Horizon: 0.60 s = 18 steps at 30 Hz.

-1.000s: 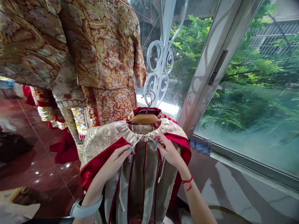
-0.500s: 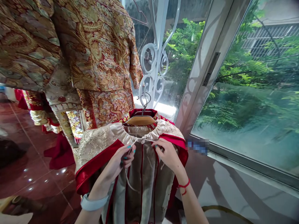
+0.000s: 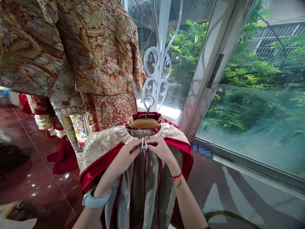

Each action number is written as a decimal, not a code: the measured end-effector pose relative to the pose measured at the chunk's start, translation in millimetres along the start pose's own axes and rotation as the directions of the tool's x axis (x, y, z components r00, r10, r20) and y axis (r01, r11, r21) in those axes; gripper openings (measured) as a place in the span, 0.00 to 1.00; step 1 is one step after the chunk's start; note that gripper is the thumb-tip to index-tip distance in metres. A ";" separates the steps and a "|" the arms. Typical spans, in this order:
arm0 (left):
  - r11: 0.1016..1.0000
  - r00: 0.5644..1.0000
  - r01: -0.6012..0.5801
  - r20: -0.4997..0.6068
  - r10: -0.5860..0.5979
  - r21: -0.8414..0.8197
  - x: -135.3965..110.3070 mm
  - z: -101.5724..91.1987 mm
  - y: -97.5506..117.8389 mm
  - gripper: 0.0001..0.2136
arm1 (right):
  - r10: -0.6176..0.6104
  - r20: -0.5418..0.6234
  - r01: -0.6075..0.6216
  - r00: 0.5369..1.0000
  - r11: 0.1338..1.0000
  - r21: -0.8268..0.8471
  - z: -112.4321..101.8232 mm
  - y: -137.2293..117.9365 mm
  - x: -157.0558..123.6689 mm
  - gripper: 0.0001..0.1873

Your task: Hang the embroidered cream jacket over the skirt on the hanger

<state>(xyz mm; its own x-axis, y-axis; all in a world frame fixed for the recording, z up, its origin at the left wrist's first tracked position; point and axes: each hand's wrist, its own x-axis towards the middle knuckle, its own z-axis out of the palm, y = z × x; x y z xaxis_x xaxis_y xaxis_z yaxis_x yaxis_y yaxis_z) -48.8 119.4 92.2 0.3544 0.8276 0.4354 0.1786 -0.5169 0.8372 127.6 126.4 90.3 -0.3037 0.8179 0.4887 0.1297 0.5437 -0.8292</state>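
Note:
A cream embroidered cape (image 3: 100, 146) with red satin edging hangs on a wooden hanger (image 3: 144, 123), its gathered neckline facing me. At the front of that neckline my left hand (image 3: 127, 155) and my right hand (image 3: 159, 147) meet, fingertips together. Between them is a white drawstring (image 3: 145, 144), looped at the fingers, with a loose end trailing below my left hand. Both hands are closed in a pinch on the drawstring. Behind the cape's opening, a pale garment with dark red seams (image 3: 138, 184) hangs down.
Gold and red brocade jackets (image 3: 95, 54) hang at the left. A white scrolled metal stand (image 3: 152, 70) rises behind the hanger, beside a sliding window (image 3: 257, 95). Dark red floor tiles (image 3: 54, 184) show at the lower left.
My hands have come together from either side of the neckline. The drawstring, stretched out between them before, is now bent into a small loop at my fingertips.

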 end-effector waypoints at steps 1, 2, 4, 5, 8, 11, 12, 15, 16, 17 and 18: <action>0.998 0.999 -0.027 0.041 0.024 0.061 -0.2 -1.7 1.0 0.14 | 0.000 0.045 -0.002 0.999 1.000 0.029 -2.9 -1.4 0.1 0.11; 0.992 0.996 -0.051 0.076 0.042 0.119 -0.6 -3.2 1.2 0.14 | -0.006 0.077 0.003 0.997 0.999 0.049 -5.2 -2.2 0.1 0.11; 0.970 0.991 -0.109 0.100 0.089 0.217 -1.6 -5.5 -0.7 0.15 | -0.029 0.102 0.023 0.994 0.998 0.055 -7.5 -2.4 -0.2 0.09; 0.957 0.989 -0.139 0.090 0.120 0.256 -2.1 -6.3 -2.6 0.15 | -0.034 0.101 0.030 0.994 0.999 0.037 -7.6 -1.8 -0.8 0.08; 0.917 0.975 -0.217 0.030 0.220 0.334 -2.7 -7.0 -10.7 0.13 | -0.033 0.059 0.036 0.998 0.998 -0.055 -4.4 0.7 -6.1 0.09; 0.892 0.957 -0.267 -0.011 0.291 0.364 -1.2 -4.9 -17.9 0.09 | -0.075 -0.018 0.071 0.997 0.986 -0.148 1.8 0.0 -15.9 0.10; 0.884 0.948 -0.285 -0.028 0.317 0.372 -0.5 -4.1 -19.3 0.08 | -0.101 -0.058 0.089 0.993 0.979 -0.182 3.7 -1.1 -19.5 0.10; 0.852 0.923 -0.323 -0.062 0.380 0.411 0.1 -6.5 -20.6 0.07 | -0.196 -0.205 0.126 0.959 0.942 -0.311 4.5 -4.0 -28.6 0.10; 0.837 0.916 -0.332 -0.063 0.395 0.435 -0.8 -10.1 -20.9 0.08 | -0.232 -0.254 0.133 0.939 0.925 -0.356 2.3 -3.9 -30.9 0.10; 0.820 0.911 -0.337 -0.058 0.407 0.463 -2.3 -15.5 -21.7 0.09 | -0.264 -0.293 0.134 0.919 0.907 -0.399 -1.1 -3.1 -33.0 0.11; 0.799 0.909 -0.341 -0.044 0.415 0.494 -4.4 -22.2 -22.9 0.09 | -0.288 -0.312 0.132 0.906 0.889 -0.438 -5.6 -1.5 -34.9 0.11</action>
<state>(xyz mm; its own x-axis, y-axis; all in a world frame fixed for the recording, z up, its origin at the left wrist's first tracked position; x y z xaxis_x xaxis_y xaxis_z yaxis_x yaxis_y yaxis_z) -74.8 132.4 78.5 0.3557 0.5472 0.7577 0.4758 -0.8038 0.3571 143.2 98.0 76.0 -0.0182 0.6428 0.7658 0.4885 0.6741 -0.5541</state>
